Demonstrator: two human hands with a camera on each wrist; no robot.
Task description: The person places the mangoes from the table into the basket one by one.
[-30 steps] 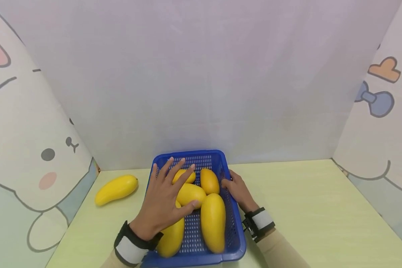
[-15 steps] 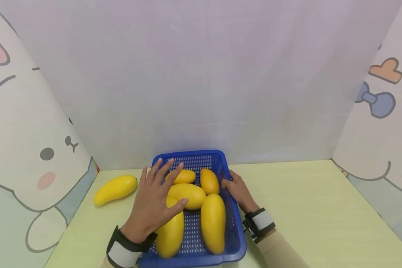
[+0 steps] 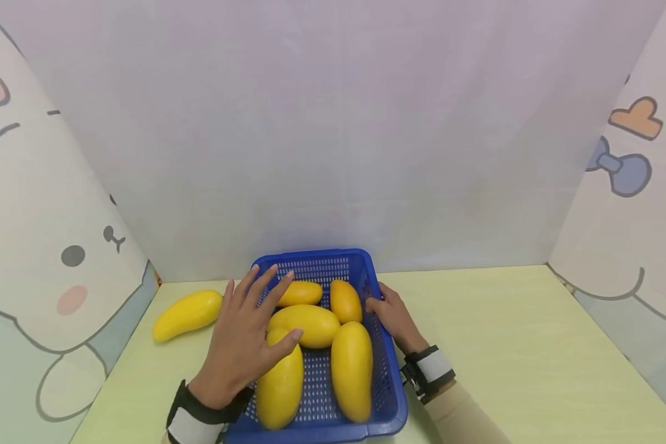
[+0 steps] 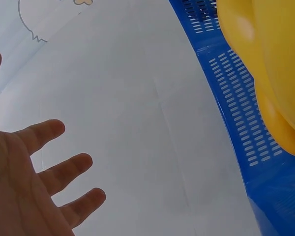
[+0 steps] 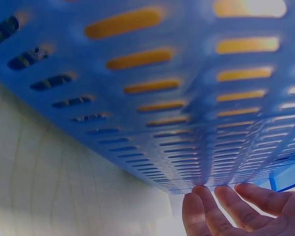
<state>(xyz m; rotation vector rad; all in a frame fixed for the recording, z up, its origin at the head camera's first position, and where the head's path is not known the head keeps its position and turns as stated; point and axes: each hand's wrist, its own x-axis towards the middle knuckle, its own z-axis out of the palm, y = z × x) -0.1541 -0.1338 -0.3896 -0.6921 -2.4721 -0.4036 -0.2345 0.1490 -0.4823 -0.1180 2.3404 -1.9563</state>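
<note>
A blue perforated plastic basket (image 3: 385, 394) stands on the table, holding several yellow mangoes (image 3: 352, 370). With its thumb over the right rim and its fingers against the outer wall, my right hand (image 3: 395, 317) grips the basket. From below, the right wrist view shows those fingertips (image 5: 201, 189) at the slotted side. My left hand (image 3: 238, 345) is raised over the basket's left side, fingers spread and holding nothing; it partly hides that rim and overlaps a large mango (image 3: 280, 394). One more mango (image 3: 187, 314) lies on the table left of the basket.
The pale green table (image 3: 510, 357) extends to both sides. A white backdrop (image 3: 333, 135) rises behind it, and panels with cartoon prints flank it, a left panel (image 3: 39, 246) and a right panel (image 3: 633, 246).
My left hand has shifted left across the basket with fingers still spread, uncovering more of the mangoes under it. The right hand keeps its grip, and the basket stays in place.
</note>
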